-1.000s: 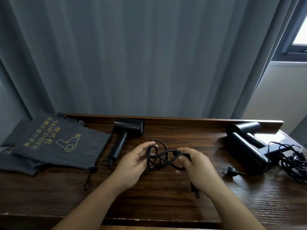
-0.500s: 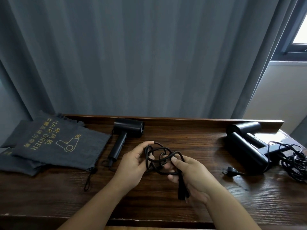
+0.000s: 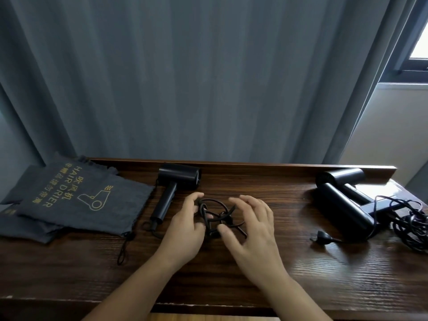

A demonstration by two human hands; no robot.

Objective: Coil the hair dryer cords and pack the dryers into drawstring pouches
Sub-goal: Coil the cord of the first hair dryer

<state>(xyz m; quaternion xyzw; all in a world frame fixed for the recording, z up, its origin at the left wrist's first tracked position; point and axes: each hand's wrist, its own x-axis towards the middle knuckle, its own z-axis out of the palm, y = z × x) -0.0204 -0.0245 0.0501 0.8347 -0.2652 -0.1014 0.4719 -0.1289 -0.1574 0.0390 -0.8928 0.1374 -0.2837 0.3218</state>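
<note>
Two hands work one tangled cord (image 3: 215, 216) low over the desk (image 3: 289, 262): the left hand (image 3: 185, 230) grips the loops with curled fingers, while the right hand (image 3: 251, 230) is spread and blurred — whether it holds the cord I cannot tell. Beyond lie three hair dryers: one (image 3: 172, 188) by the stacked pouches (image 3: 81, 200), two (image 3: 342, 200) at right with a loose plug (image 3: 323, 236) and cord heap (image 3: 412, 223). A grey curtain (image 3: 208, 77) hangs behind.
</note>
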